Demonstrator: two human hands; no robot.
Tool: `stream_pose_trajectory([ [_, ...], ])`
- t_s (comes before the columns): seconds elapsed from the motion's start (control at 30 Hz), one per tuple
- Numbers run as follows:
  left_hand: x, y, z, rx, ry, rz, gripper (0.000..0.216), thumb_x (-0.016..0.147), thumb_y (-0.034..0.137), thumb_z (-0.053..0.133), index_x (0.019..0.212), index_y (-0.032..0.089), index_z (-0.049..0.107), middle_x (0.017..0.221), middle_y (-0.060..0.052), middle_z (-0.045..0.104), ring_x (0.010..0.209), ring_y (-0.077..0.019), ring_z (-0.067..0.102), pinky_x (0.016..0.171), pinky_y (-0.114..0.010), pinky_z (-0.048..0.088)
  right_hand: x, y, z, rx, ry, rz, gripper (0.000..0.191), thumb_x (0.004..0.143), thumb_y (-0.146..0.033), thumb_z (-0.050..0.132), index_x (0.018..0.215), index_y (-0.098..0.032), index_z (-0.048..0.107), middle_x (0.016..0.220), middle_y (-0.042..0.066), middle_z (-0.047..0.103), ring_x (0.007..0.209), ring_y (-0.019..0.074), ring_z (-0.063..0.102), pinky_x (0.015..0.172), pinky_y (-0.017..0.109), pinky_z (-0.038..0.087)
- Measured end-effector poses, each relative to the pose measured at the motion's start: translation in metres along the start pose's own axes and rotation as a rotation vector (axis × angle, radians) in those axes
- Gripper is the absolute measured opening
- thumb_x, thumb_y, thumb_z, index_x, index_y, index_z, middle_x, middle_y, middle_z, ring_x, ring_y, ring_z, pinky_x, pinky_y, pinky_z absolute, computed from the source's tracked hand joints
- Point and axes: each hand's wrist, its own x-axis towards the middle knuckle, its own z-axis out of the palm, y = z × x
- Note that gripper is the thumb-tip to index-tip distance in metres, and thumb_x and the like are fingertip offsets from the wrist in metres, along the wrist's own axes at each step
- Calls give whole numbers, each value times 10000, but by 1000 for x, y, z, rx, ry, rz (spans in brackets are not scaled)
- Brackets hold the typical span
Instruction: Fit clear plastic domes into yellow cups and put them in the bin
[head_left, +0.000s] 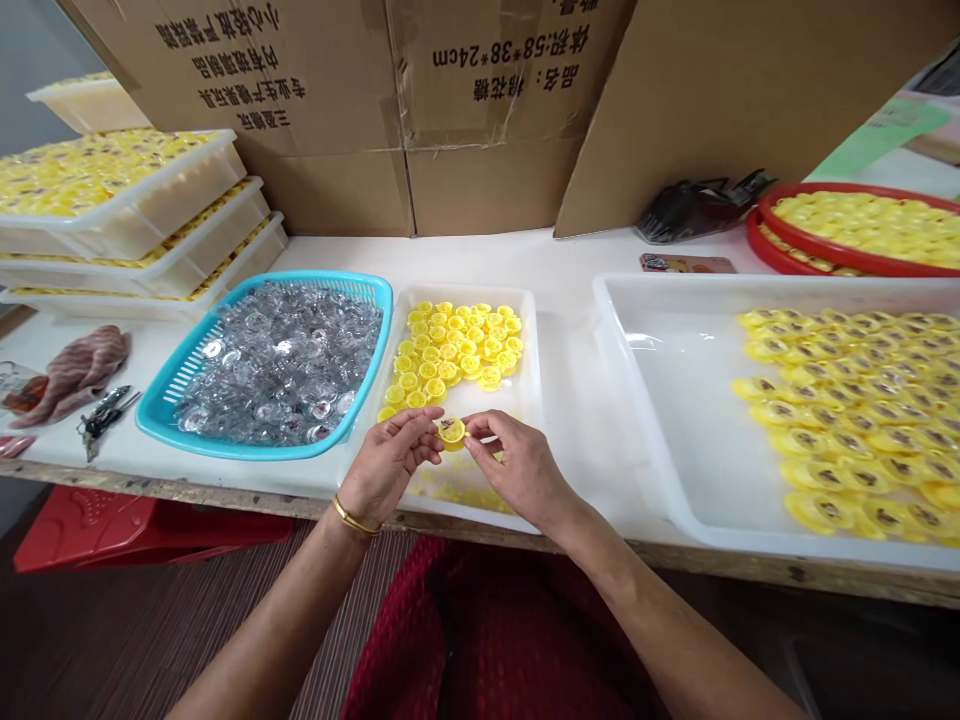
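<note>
Between my left hand point(390, 460) and my right hand point(521, 465) is a small round yellow cup point(451, 432) with a dark printed picture on its top. Fingertips of both hands pinch it from opposite sides, above the near part of a white tray point(529, 390). Many small yellow cups point(450, 345) stand in the far part of that tray. To the left, a blue basket point(379, 320) is heaped with clear plastic pieces point(285, 360), some with printed discs. On the right, a large white bin point(652, 420) holds rows of yellow pieces with dark pictures point(862, 420).
Stacked white trays point(172, 180) of yellow pieces stand at the back left, near a striped cloth point(86, 370) and keys point(105, 415). Cardboard point(337, 190) walls the back. Red baskets point(772, 215), a black tape dispenser point(697, 205) and a phone point(686, 264) lie back right.
</note>
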Motion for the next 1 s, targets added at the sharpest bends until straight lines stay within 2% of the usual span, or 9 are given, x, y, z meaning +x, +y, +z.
stream_pose_trajectory([
  [0.17,3,-5,1,75,27,34,340,611,268,816,867,87,683,676,-21,633,560,-91,583,508,-195,473,0,0,1,5,4,0,66,840,-176,529,880,-210,570,967,48,687,789,154,677,609,251,564],
  [0.3,5,-6,0,63,20,10,322,595,222,823,853,92,683,687,-20,636,545,-85,577,473,-178,460,0,1,-1,43,16,-28,74,853,-173,525,892,-213,573,953,45,688,818,161,676,739,305,571],
  [0.47,8,-2,-3,-98,-35,-108,205,668,122,760,850,60,690,668,-27,615,541,-62,558,463,-134,461,0,-2,-3,152,14,30,60,866,-209,537,909,-208,579,923,45,691,832,168,680,761,309,571],
  [0.63,10,-1,-6,-249,-14,-210,116,767,42,635,870,59,687,713,-33,610,569,-44,560,482,-94,472,1,-3,-4,229,28,62,75,872,-247,542,917,-202,582,917,49,685,817,174,678,748,323,576],
  [0.87,9,-2,-3,-241,-13,-159,125,754,49,652,874,56,689,723,-34,621,578,-50,580,503,-103,491,1,-3,-5,230,55,61,64,864,-229,551,905,-198,589,935,44,689,812,167,682,765,316,572],
  [1.0,4,-2,4,-124,12,-46,191,680,111,744,854,59,684,711,-25,619,573,-66,586,481,-126,483,2,-3,-5,217,71,56,56,858,-218,558,901,-200,589,924,45,695,797,166,681,737,307,574],
])
